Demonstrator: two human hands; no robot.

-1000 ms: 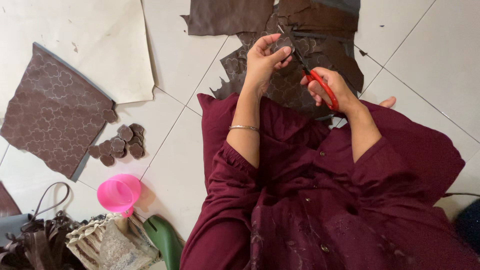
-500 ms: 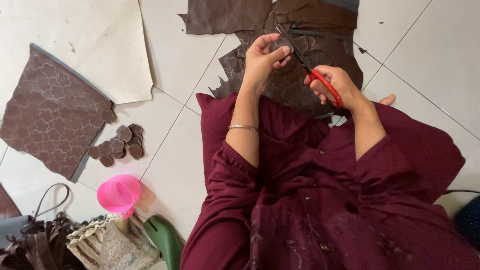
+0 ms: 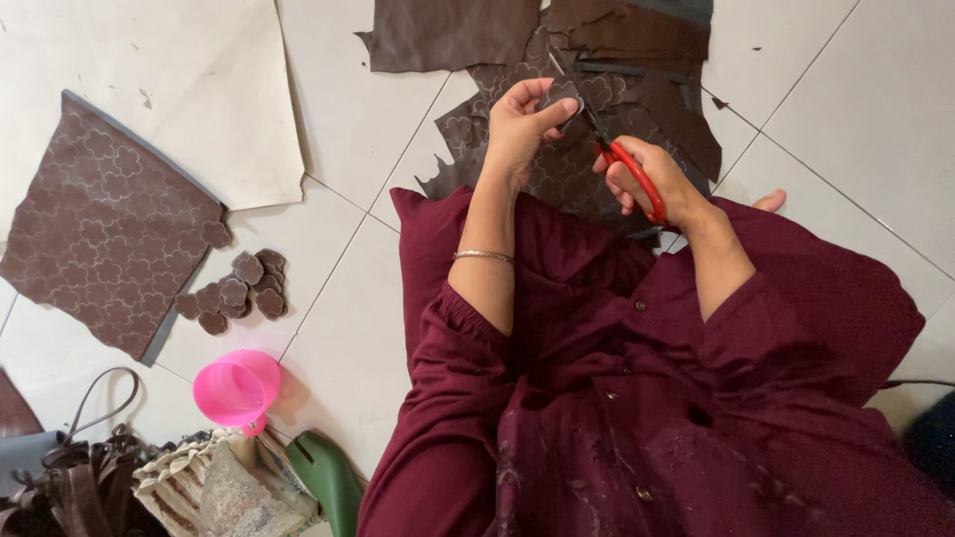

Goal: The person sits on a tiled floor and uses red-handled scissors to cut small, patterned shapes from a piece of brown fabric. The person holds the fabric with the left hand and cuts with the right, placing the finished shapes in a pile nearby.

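Left hand (image 3: 525, 117): closed in a pinch on the brown patterned sheet (image 3: 597, 149), thumb and fingers holding a flower-shaped lobe just beside the blades.
Right hand (image 3: 652, 181): wrapped around the red handles of the scissors (image 3: 619, 164); blades point toward 11 o'clock into the sheet.
Work piece location: the brown patterned sheet lies over the person's lap and the floor (image 3: 358, 249) at 12 o'clock, its near edge ragged and scalloped from cuts.
Finished output: a small pile of cut flower pieces (image 3: 237, 291) rests on the floor at 9 o'clock of the person, well apart from the hands.
Stock in reserve: a second patterned sheet (image 3: 104, 234), largely whole, lies at 9 to 10 o'clock on a pale backing sheet (image 3: 199, 89); plain brown offcuts (image 3: 453, 32) lie at 12 o'clock.
Other items: a pink cup (image 3: 237, 390) at 8 o'clock, beside a heap of bags (image 3: 149, 487).
Progress, as judged: early to middle. Roughly a dozen pieces are cut; most printed flowers on both sheets remain uncut.
Change from earlier frame: the left hand's pinch and the scissors sit in nearly the same place as half a second before; the pile, cup and reserve sheet have not moved.
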